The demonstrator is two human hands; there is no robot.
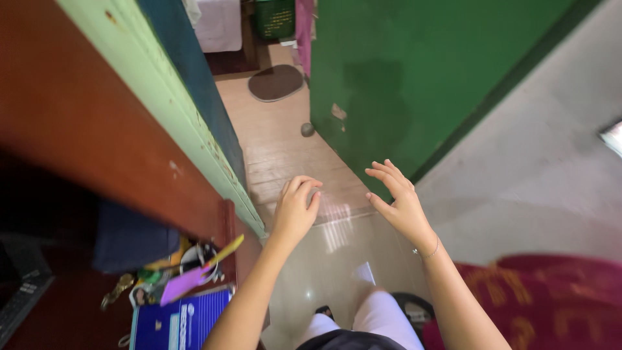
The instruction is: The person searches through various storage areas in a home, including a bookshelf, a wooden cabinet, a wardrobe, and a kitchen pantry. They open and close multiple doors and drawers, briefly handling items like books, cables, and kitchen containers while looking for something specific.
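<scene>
My left hand [295, 209] is raised over the tiled floor [291, 149], its fingers curled loosely and holding nothing. My right hand [396, 198] is held up beside it with the fingers spread apart, empty, close to the edge of a green door [402, 71]. A thin bracelet sits on my right wrist. Below the hands I see my legs in light trousers [382, 317] and dark footwear on the glossy floor.
A red-brown wooden shelf [78, 116] on the left holds a blue book [184, 321], a purple strip, a yellow stick and keys. A light green frame [188, 110] borders the passage. A dark oval mat [276, 82] and a small grey ball [307, 129] lie ahead. A maroon rug [551, 298] lies at right.
</scene>
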